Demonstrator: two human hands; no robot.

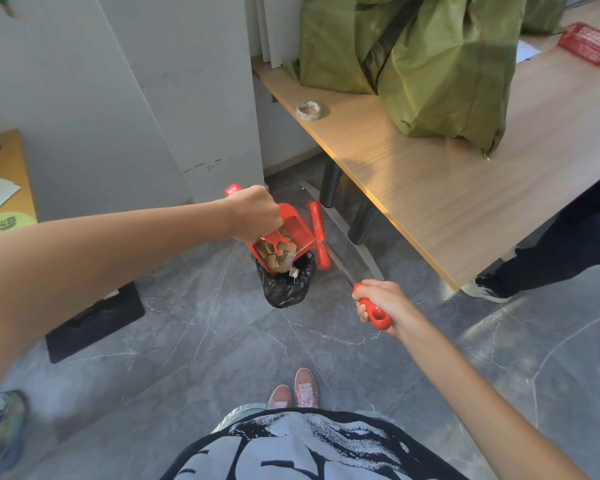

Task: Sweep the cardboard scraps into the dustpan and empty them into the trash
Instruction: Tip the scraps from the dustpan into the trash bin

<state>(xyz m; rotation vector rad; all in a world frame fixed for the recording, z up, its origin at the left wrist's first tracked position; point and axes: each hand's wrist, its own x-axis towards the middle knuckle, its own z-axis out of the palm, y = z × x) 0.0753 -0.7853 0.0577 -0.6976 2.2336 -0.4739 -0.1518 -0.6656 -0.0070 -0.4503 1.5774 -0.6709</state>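
— Cardboard scraps (275, 255) are where, exactly?

— Piled in the red dustpan (293, 226), which I've tipped so its mouth points down over the black trash bag (286, 285) on the floor. A piece or two at the lip (294, 271) looks to be right at the bag's opening.

— Why hold the pan from above like that?

— My left hand (255, 212) is clenched around the dustpan's handle up top, so the open edge hangs lowest and the scraps slide out by their own weight. I keep it directly over the bag so nothing lands on the grey tiles.

— And the broom?

— My right hand (381, 301) is wrapped tight on the red grip of the broom (318, 233). Its head is at the pan's right side, blurred, so I can't tell whether it touches the pan. I'd judge it is there to rake out pieces that cling inside.

— Hands together or apart?

— Apart: left far and over the bag, right nearer me, to the right.

— Anything in the way?

— The wooden desk (430, 188) juts in on the right, so I stand left of it, feet back from the bag.
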